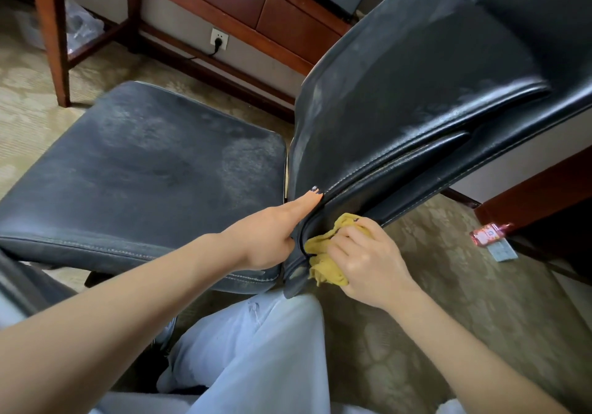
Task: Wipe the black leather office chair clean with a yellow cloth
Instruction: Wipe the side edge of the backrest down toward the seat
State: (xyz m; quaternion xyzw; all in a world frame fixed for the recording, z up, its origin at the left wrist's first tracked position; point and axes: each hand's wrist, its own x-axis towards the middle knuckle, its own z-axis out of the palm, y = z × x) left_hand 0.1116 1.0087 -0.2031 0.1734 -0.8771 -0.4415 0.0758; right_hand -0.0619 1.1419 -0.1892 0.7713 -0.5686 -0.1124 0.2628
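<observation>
Two parts of the black leather office chair (368,131) fill my view: the backrest (416,86), tipped so its side edge runs from a low corner by my knee up and away to the right, and the seat (144,170) lying flat to its left. The yellow cloth (322,250) is bunched against the rear side of that low corner, just under the stitched seam. My right hand (362,259) has its fingers curled tightly round the cloth and presses it to the leather. My left hand (269,234) is on the front side of the same edge, thumb laid straight along the piping; the other fingers are hidden behind the edge, so I cannot tell whether they curl round it. The edge sits between my two hands, and its long line leads up-right from the cloth, so I judge the stroke should follow it that way, the right hand being the nearer one. A grey haze shows on the seat and the backrest's front, so much seems left to wipe. My jeans (256,349) touch the corner below. Beyond lie patterned carpet (448,301), a pink bottle (487,234) well off to the right, a wooden desk (224,0) and a wall socket (219,38); none blocks the path.
</observation>
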